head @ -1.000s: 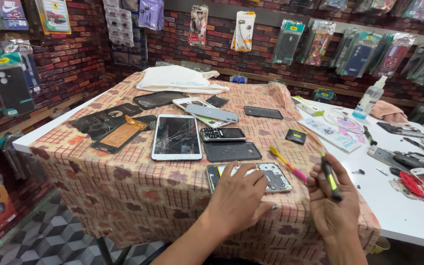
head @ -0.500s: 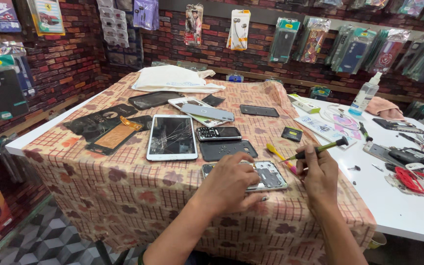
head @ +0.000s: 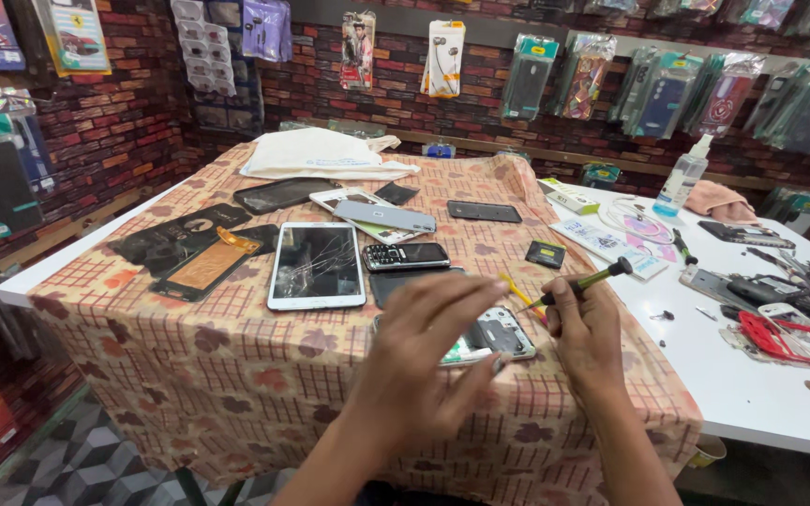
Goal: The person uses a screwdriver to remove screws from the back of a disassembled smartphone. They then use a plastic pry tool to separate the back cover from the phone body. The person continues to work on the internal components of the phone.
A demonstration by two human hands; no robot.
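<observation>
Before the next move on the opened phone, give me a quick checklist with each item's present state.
1. Left hand steadying the opened phone: ok, its fingers reach the phone's near edge.
2. Right hand gripping the screwdriver: ok.
3. Screwdriver tip on a screw: cannot tell, too small to see.
4. Phone lying flat on the patterned cloth: ok.
5. Yellow tool away from the work: not ok, it lies right beside the phone.

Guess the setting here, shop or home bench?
Most likely a phone repair shop: packaged phone cases hang on the brick wall, cracked and opened phones cover the table, and the right hand holds a screwdriver.
</observation>
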